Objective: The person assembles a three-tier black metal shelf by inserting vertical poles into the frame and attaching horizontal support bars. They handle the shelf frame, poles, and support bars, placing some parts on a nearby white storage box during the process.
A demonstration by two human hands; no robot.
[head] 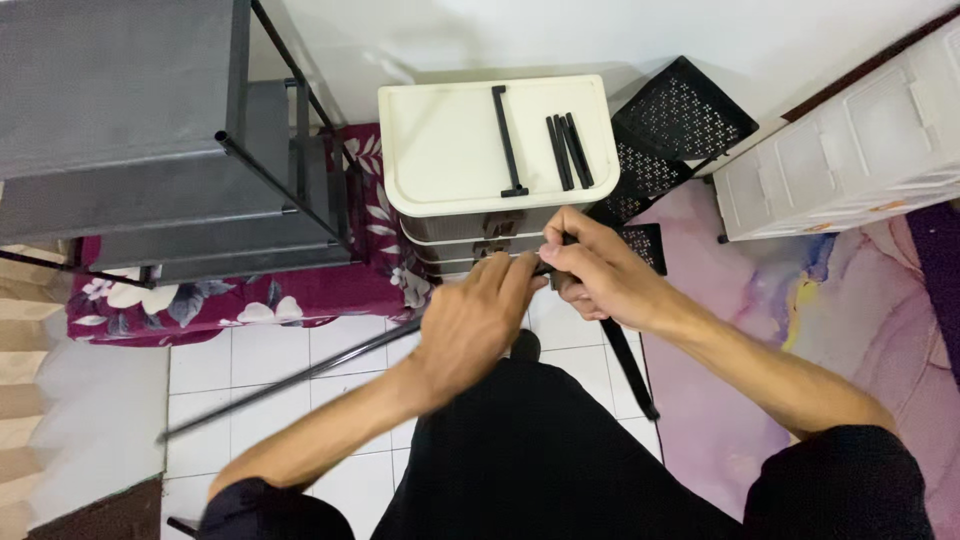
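My left hand (pixel 475 315) and my right hand (pixel 600 272) meet in front of me, both closed around a small black part at the end of a long black metal rod (pixel 290 378). The rod slants down to the left over the white tiled floor (pixel 250 365). A second black bar (pixel 630 368) hangs below my right hand. The joint itself is hidden by my fingers. Just beyond my hands stands a cream plastic drawer unit (pixel 450 150), with a black T-shaped rod (pixel 507 140) and three short black tubes (pixel 569 151) lying on its top.
A grey fabric shelf rack with black metal frame (pixel 150 130) stands at the left over a maroon floral cloth (pixel 250 295). Black perforated panels (pixel 675 125) lean by the wall. A white drawer cabinet (pixel 850 140) is at the right, on a purple marbled mat (pixel 800 300).
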